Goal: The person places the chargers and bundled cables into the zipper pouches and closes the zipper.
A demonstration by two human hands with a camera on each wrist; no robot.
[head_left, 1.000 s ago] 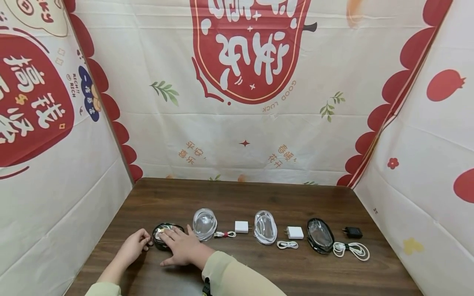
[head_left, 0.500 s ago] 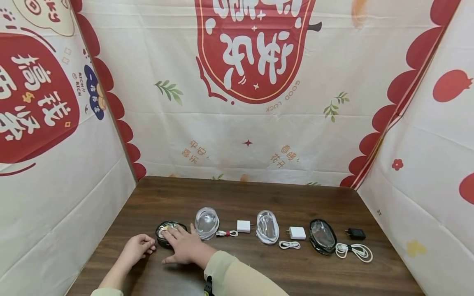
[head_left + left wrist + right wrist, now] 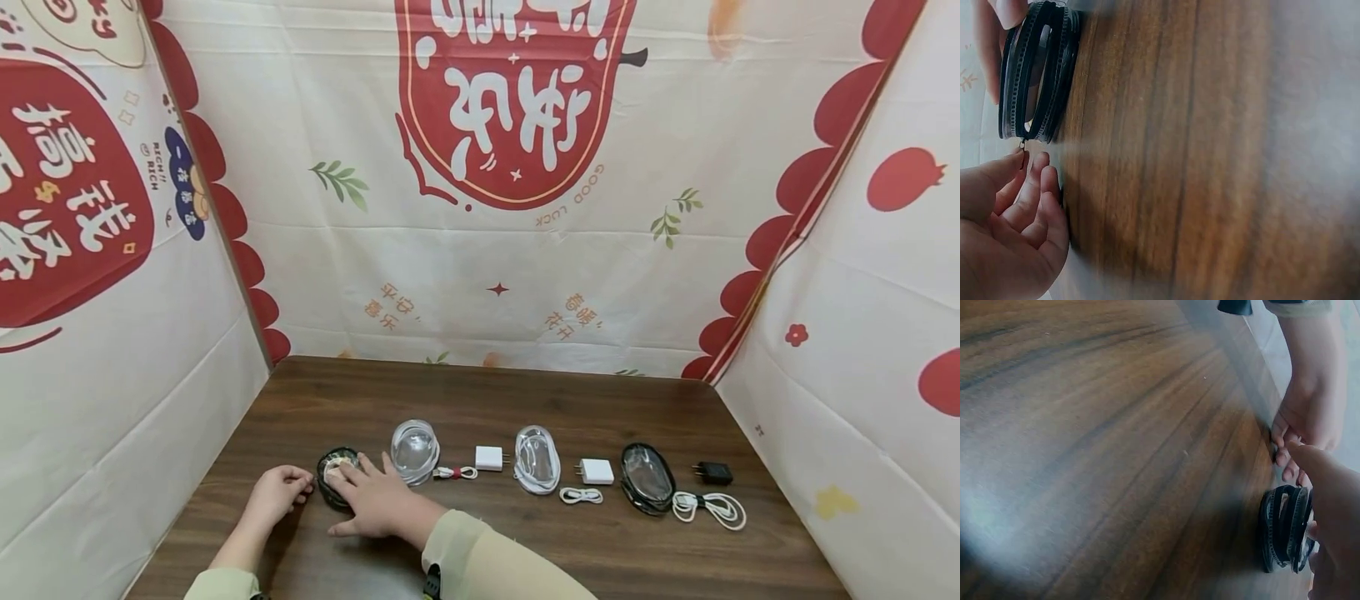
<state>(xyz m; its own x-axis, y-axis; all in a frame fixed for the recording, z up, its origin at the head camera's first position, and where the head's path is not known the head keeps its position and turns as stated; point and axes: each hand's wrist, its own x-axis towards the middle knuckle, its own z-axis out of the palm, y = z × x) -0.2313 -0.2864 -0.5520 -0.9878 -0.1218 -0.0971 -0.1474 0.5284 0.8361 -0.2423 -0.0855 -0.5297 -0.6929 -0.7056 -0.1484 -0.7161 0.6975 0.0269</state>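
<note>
At the left of the table lies a clear oval zip pouch [image 3: 330,488] with black edging. My right hand [image 3: 381,498] rests on top of it, fingers spread and mostly straight. Left of the pouch, my left hand [image 3: 276,496] pinches its small zipper pull [image 3: 1022,145] between thumb and forefinger. The left wrist view shows the pouch's black zipper edge [image 3: 1054,81] side-on, with a gap between the two rows of teeth. In the right wrist view the pouch [image 3: 1282,531] sits beneath my right hand, with the left fingers close by it.
To the right stand a clear round pouch [image 3: 415,452], a clear oval pouch [image 3: 537,460] and another black-edged pouch [image 3: 648,477]. Between them lie white chargers [image 3: 489,458] [image 3: 596,472], bundled cables [image 3: 581,496] [image 3: 712,508] and a black charger [image 3: 713,472]. Fabric walls enclose the table.
The black-edged pouch has turned slightly under my right hand, whose fingers now lie more spread across it. The left hand stays at the pouch's left end.
</note>
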